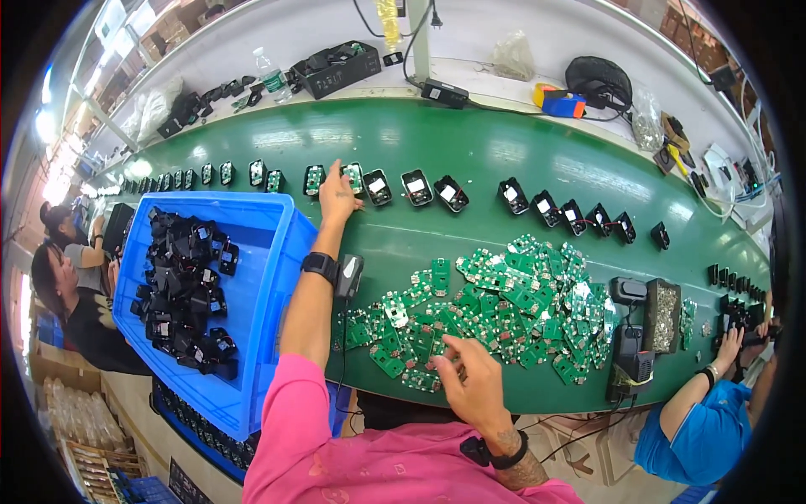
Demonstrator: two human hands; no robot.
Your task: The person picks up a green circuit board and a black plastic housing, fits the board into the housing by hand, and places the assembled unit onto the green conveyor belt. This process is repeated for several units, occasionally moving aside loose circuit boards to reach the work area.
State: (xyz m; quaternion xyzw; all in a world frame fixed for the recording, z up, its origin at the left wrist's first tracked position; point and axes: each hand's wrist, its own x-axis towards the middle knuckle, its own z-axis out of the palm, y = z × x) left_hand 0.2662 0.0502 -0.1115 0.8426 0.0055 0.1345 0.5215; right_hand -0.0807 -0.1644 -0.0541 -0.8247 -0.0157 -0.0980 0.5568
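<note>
Green boards (525, 298) lay just far of the half-curled right hand (476, 378), nearer it than the straight-fingered left hand (337, 197) beside a casing (353, 177), both holds unclear.

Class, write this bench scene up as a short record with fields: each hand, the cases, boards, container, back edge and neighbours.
Left hand: at a case with a green board inside; grip unclear
Right hand: by the loose boards, fingers bent; whether it holds one is unclear
Cases: black, in a curved row on the green table
Boards: green, in a loose heap
Container: blue bin, black parts inside
Back edge: bottle, black box
Neighbours: people on both sides
</note>
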